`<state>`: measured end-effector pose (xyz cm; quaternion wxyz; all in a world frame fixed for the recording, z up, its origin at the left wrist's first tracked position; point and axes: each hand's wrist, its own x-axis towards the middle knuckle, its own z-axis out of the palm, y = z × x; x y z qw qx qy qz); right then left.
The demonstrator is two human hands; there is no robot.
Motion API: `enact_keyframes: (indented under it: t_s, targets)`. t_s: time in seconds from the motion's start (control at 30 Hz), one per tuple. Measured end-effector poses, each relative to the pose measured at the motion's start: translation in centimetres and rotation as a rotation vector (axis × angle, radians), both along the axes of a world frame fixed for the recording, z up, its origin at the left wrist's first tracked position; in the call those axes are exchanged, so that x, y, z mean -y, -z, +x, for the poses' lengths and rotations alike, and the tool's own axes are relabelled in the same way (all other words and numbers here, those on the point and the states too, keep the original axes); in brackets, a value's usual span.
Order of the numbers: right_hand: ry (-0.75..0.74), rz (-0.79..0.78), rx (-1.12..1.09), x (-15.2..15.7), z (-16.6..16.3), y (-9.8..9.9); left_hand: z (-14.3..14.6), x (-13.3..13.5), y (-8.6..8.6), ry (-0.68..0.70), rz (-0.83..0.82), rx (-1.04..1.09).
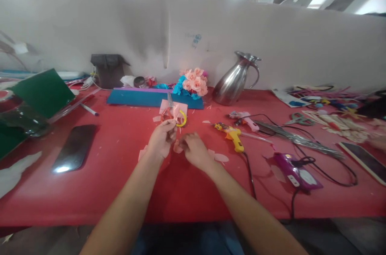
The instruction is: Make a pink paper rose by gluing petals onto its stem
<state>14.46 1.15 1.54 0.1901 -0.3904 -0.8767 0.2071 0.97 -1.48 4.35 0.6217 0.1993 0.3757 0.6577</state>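
Note:
Both my hands meet over the middle of the red table (120, 190). My left hand (161, 139) is closed around a small pink paper piece (177, 146). My right hand (194, 150) is closed too, pinching the same pink piece from the right. Just beyond my fingers lie scissors (172, 113) with red and yellow handles, resting on pink paper sheets (177, 107). More pink cut-outs (220, 157) lie beside my right wrist.
A dark phone (74, 147) lies at the left. A yellow glue gun (232, 135), a pink glue gun (245, 120) and a purple device (297, 171) with black cables lie at the right. A steel jug (237, 80), paper flowers (193, 82) and a blue sheet (144, 98) stand behind.

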Motion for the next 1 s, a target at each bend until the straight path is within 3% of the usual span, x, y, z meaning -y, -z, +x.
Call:
enact_keyframes:
  t_s: [0.13,0.33,0.5,0.77,0.87,1.0]
  targets:
    - [0.077,-0.087,-0.165,-0.1,0.3,-0.4,0.0,-0.2,0.2,-0.009,-0.013,-0.011]
    - [0.131,-0.543,-0.707,-0.6,1.2,-1.4,0.2,-0.2,0.5,0.034,-0.062,-0.086]
    - [0.113,-0.725,-0.889,-1.0,1.8,-1.2,0.8,-0.1,0.4,0.101,-0.067,-0.074]
    - [0.021,-0.769,-0.982,-0.5,1.8,-1.3,1.2,-0.4,0.8,0.068,-0.056,-0.001]
    - [0.019,-0.690,-0.954,-0.3,1.5,-1.3,1.1,-0.4,1.1,0.065,-0.040,0.028]
    - [0.167,-0.490,-0.898,-0.6,1.5,-1.9,1.0,-0.5,1.2,0.070,-0.042,0.019]
